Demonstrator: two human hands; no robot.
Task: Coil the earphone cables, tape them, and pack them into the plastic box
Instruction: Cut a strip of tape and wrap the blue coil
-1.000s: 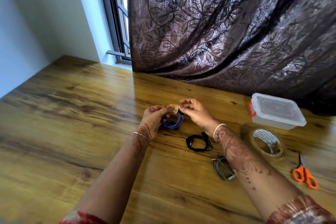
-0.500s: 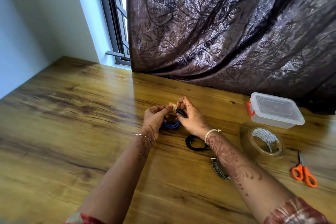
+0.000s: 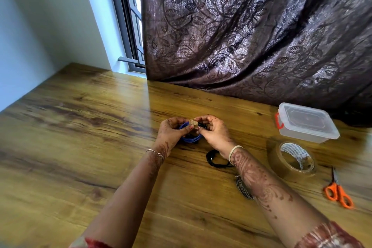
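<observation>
Since the blue coil [image 3: 190,139] is just thin earphone cable, I'd guess it weighs next to nothing, is soft and springy, and will pop open the second the loops get let go. So the spot to hold is the top of the bundle, where all the loops cross, not one single strand. The tape piece [image 3: 193,122] sitting there looks small and brownish, probably sticky enough to grab a fingertip, so edges only.

The coil sits well to the left of the plastic box [image 3: 298,134], held just above the table [image 3: 80,157]. Both forearms reach forward and angle inward, so the hands meet at the top of the coil with their backs toward the camera. The left hand [image 3: 171,133] has its fingers curled and pinches the coil and tape from one side. The right hand [image 3: 215,133] pinches from the other side, with something dark between its fingertips. Can't tell if that's the plug or just cable.

The box has its lid on. A black coil [image 3: 215,159] and a grey coil [image 3: 243,189] lie on the table nearer me than the box and to its left, both partly hidden under the right forearm. I can't tell if either is taped. The tape roll [image 3: 293,157] sits just in front of the box, and the scissors [image 3: 338,189] a bit nearer me than that.
</observation>
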